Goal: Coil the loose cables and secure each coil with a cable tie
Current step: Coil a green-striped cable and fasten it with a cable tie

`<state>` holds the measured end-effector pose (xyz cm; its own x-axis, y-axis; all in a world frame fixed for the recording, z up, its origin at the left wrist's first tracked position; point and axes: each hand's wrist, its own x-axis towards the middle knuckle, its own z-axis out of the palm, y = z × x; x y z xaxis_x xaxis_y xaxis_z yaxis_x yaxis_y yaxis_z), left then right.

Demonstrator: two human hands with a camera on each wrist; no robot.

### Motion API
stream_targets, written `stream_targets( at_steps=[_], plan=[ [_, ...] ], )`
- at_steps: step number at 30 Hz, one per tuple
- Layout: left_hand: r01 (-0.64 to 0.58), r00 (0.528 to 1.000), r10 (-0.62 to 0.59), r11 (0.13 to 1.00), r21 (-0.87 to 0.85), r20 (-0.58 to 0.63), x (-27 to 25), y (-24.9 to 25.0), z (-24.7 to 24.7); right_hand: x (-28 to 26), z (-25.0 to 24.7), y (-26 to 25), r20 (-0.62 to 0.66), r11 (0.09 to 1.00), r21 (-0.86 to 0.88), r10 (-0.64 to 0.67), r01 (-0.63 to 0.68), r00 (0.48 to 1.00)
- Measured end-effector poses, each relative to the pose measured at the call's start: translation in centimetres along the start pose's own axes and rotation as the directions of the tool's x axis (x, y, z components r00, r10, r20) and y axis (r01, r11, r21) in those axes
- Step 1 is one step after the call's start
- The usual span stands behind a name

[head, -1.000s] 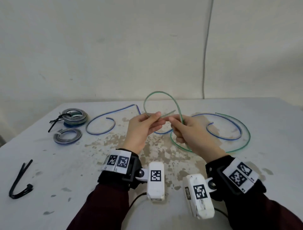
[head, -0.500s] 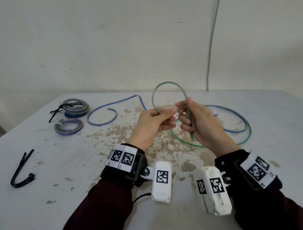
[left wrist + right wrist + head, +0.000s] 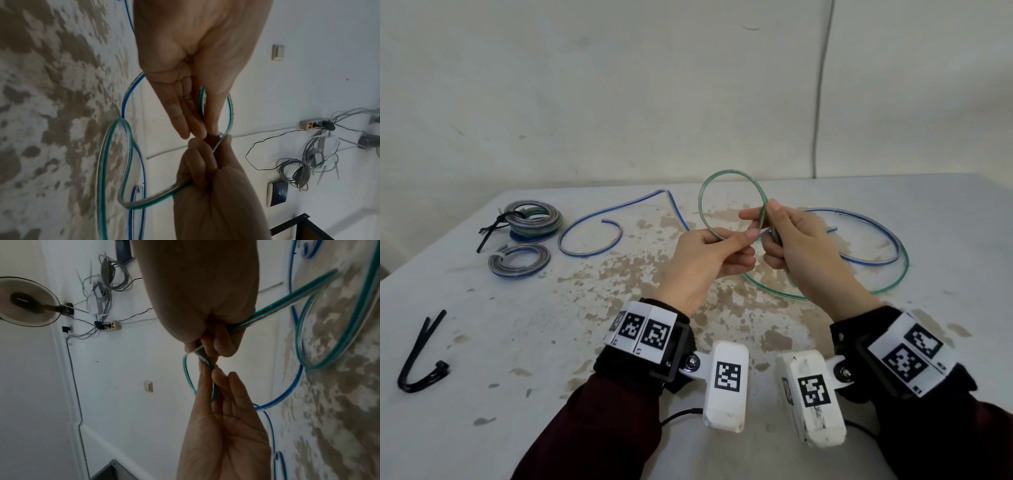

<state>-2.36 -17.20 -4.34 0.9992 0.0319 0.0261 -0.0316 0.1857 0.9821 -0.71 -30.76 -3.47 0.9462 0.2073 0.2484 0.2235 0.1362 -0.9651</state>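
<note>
A green-striped clear cable [image 3: 728,172] is bent into one round loop held above the table [image 3: 482,342]. My left hand [image 3: 743,239] pinches the loop's lower edge between thumb and fingers. My right hand [image 3: 761,213] grips the cable where the loop crosses itself, and the fingertips of the two hands almost touch. In the left wrist view, the left hand [image 3: 195,129] meets the right hand [image 3: 218,141], and the green cable [image 3: 107,162] trails onto the table. The right wrist view shows the green cable [image 3: 298,293] leaving the right hand's [image 3: 205,350] fist.
A loose blue-striped cable [image 3: 592,253] snakes across the back of the table. Two finished coils [image 3: 532,216] [image 3: 518,260] lie at the back left, one with a black tie. Spare black cable ties [image 3: 417,356] lie at the front left. A wall rises behind the table.
The open bend of green cable has closed into a full ring. My right hand has slid up to the crossing beside my left fingertips, and both hands have lifted slightly.
</note>
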Motion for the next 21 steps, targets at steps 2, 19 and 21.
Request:
stream_targets(
  at_steps=[2,19,21],
  plan=[
    [0.011,1.000,-0.011,1.000,-0.014,-0.011,0.05,0.16,-0.08,0.02,-0.15,-0.15,-0.020,0.999,0.014,0.035,-0.035,0.999],
    [0.068,0.997,-0.071,0.978,-0.199,-0.008,0.26,0.38,-0.43,0.38,-0.36,-0.25,0.011,0.981,0.171,0.092,-0.093,0.996],
    [0.056,0.998,-0.057,0.990,-0.132,0.001,0.17,0.23,-0.39,0.31,-0.16,-0.15,0.061,0.960,0.236,0.140,-0.150,0.988]
  ],
)
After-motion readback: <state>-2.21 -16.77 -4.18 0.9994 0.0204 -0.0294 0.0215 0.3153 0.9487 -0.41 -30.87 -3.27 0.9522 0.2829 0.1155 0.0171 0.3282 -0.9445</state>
